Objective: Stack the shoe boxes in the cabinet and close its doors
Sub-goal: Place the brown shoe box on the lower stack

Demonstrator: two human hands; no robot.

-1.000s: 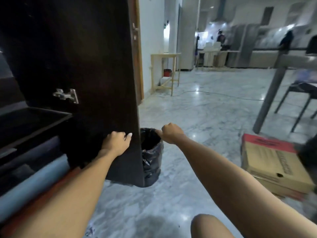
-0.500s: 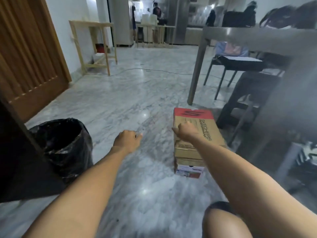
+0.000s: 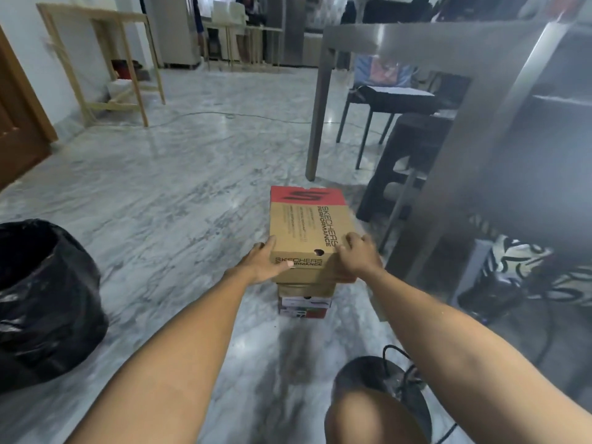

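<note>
Shoe boxes sit stacked on the marble floor (image 3: 166,200) straight ahead of us at twelve o'clock, the top box (image 3: 306,229) brown with a red far end, lying flat on a lower box (image 3: 304,302) whose near end shows beneath it. Our left hand (image 3: 261,264) presses against the top box's near left corner, thumb across its front face, and our right hand (image 3: 357,256) clasps the near right corner, fingers curled over the lid edge; together we are gripping it from both sides. A black bin bag (image 3: 45,293) stands at nine o'clock, well apart from the stack. A grey table leg (image 3: 317,120) rises at one o'clock beyond the boxes, with a dark chair (image 3: 384,104) behind it
</note>
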